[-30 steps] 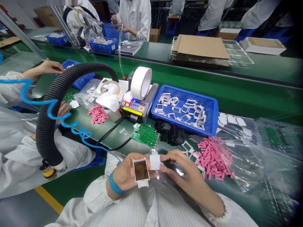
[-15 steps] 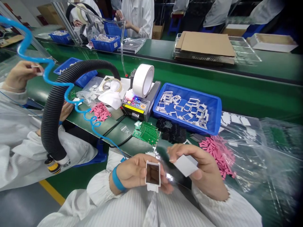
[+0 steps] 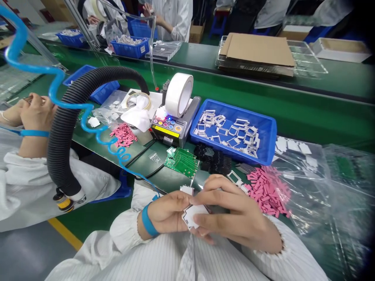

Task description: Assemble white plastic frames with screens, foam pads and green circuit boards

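In front of my chest, my left hand [image 3: 166, 212] grips a small white plastic frame, now largely covered. A thin white rectangular sheet [image 3: 191, 215] with notched corners lies over it, and a dark edge shows around the sheet. My right hand [image 3: 237, 214] closes on the sheet from the right, its fingertips against the face and upper edge. Whether the sheet sits fully inside the frame I cannot tell. Just beyond my hands are a white piece [image 3: 186, 190] and another white frame [image 3: 234, 177] on the bench.
Behind are green circuit boards [image 3: 182, 162], black parts [image 3: 215, 162], a tape dispenser [image 3: 172, 132] and a blue bin [image 3: 271, 136] of white frames. Pink strips [image 3: 268, 189] and a plastic bag [image 3: 310, 203] lie right. A black hose [image 3: 60, 144] arches left, near a co-worker's hands [image 3: 36, 115].
My right hand has moved left and brought the white sheet onto the frame in my left hand, covering its dark opening. The co-worker's hands on the left have come together.
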Demonstrator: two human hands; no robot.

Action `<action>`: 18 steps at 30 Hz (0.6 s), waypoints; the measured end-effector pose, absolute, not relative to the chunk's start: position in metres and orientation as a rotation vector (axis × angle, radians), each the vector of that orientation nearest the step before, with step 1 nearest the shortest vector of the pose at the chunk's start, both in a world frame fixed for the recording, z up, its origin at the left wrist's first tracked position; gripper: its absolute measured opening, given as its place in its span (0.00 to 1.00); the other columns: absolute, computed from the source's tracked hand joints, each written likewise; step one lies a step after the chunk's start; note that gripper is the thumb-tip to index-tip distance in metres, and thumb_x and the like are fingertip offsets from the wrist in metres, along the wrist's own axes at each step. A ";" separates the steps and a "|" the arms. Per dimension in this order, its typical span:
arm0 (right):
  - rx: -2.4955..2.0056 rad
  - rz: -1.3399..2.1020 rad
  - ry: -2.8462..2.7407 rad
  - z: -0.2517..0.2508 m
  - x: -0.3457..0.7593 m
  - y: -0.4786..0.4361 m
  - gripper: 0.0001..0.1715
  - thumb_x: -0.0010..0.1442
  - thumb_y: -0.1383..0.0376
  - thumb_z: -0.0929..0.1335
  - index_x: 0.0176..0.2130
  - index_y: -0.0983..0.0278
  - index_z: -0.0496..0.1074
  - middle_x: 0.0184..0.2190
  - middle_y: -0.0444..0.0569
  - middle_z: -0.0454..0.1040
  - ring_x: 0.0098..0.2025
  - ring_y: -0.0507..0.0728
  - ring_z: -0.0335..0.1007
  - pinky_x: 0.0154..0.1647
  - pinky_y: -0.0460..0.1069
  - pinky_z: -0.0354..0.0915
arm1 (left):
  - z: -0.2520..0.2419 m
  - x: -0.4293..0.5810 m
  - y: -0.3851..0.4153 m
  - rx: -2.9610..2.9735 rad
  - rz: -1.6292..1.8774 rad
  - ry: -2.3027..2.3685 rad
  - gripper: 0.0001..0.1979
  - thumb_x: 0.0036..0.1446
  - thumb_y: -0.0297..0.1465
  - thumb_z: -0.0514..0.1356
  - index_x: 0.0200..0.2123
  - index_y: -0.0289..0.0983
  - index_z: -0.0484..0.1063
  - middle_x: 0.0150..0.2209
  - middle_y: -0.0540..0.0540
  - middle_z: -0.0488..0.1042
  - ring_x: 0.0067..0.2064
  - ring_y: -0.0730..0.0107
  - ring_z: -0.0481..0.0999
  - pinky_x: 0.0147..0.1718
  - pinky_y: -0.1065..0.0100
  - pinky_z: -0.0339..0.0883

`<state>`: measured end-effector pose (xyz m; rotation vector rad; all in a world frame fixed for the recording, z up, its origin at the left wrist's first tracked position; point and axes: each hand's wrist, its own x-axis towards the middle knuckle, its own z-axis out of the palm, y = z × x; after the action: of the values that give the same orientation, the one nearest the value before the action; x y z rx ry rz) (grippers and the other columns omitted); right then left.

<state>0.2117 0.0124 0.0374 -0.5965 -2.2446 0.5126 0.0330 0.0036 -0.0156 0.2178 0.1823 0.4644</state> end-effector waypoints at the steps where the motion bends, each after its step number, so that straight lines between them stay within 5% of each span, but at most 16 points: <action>1: -0.587 0.513 -2.241 0.037 0.212 0.014 0.03 0.59 0.64 0.69 0.36 0.61 0.74 0.38 0.48 0.76 0.40 0.54 0.63 0.38 0.53 0.64 | -0.015 0.033 0.004 0.215 0.465 0.177 0.17 0.47 0.40 0.66 0.30 0.30 0.77 0.26 0.44 0.75 0.30 0.67 0.76 0.31 0.65 0.70; 4: -0.575 0.530 -2.237 0.036 0.210 0.015 0.05 0.59 0.63 0.69 0.35 0.62 0.75 0.38 0.49 0.77 0.41 0.55 0.63 0.40 0.53 0.63 | -0.017 0.033 0.002 0.213 0.468 0.181 0.18 0.47 0.41 0.66 0.31 0.29 0.77 0.25 0.44 0.74 0.29 0.67 0.76 0.33 0.63 0.71; 11: -0.592 0.538 -2.179 0.030 0.208 -0.001 0.18 0.63 0.54 0.62 0.38 0.60 0.76 0.50 0.54 0.69 0.51 0.57 0.62 0.49 0.56 0.63 | -0.025 0.031 -0.006 0.285 0.542 0.198 0.18 0.48 0.37 0.66 0.41 0.33 0.77 0.33 0.46 0.77 0.34 0.74 0.75 0.33 0.76 0.67; 14: -0.818 0.547 -2.109 0.020 0.240 -0.010 0.22 0.65 0.52 0.58 0.40 0.61 0.74 0.44 0.53 0.73 0.45 0.54 0.69 0.46 0.53 0.66 | -0.027 0.030 -0.006 0.379 0.528 0.140 0.20 0.50 0.40 0.64 0.42 0.31 0.77 0.30 0.46 0.76 0.31 0.73 0.75 0.38 0.68 0.68; 18: -1.593 0.266 -2.068 -0.016 0.306 -0.014 0.14 0.64 0.60 0.62 0.37 0.61 0.75 0.33 0.49 0.77 0.37 0.54 0.72 0.38 0.51 0.68 | -0.029 0.034 -0.004 0.393 0.568 0.141 0.21 0.52 0.40 0.62 0.43 0.29 0.76 0.27 0.45 0.75 0.31 0.72 0.73 0.41 0.61 0.69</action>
<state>0.3064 -0.0139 -0.0157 -1.5934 -2.0681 0.2656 0.0341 -0.0043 -0.0286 0.3931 0.1413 0.5678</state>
